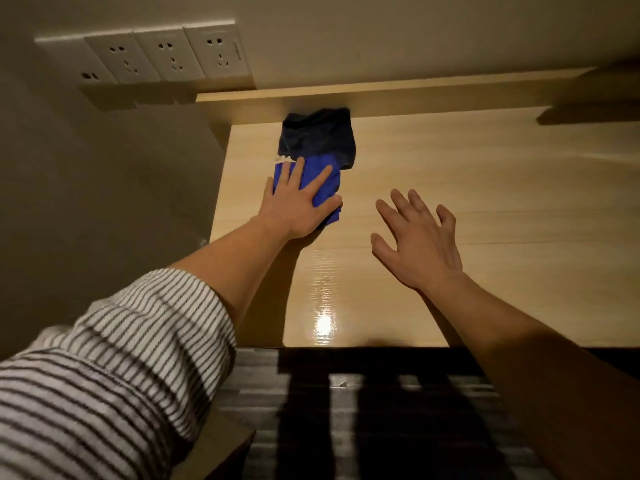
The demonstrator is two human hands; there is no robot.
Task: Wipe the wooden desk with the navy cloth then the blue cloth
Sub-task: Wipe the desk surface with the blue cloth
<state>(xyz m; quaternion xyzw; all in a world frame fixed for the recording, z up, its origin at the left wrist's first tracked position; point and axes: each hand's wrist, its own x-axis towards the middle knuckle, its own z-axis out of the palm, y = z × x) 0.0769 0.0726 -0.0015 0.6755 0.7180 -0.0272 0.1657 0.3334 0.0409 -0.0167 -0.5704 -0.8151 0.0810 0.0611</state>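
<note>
1. Head view looks down on a pale wooden tabletop (450,188) with a glossy surface. The bright blue folded cloth (320,174) lies near the left edge of it, far from the body, and the left hand (299,202) is pressed flat on top of it with the fingers spread. It does not pinch the cloth; it holds it down under the palm.

2. The dark navy crumpled cloth (317,136) lies just behind the blue one, against the raised back board of the tabletop. The two cloths touch, and the near edge of the navy one seems to overlap the far edge of the blue one.

3. The right hand (417,244) is open, fingers spread, and it holds nothing. It is to the right of both cloths, clearly apart from them. I cannot tell if it rests on the wood or hovers over it.

4. The deciding relation: the left hand is already on the blue cloth, and the wide free surface lies to the right and toward the body. So I judge a wiping stroke would go in that direction.

5. Hard to see: the part of the blue cloth under the palm is hidden, the light is dim, and the right side of the tabletop is cut off by the frame. Whether the navy wipe is complete cannot be read here.
</note>
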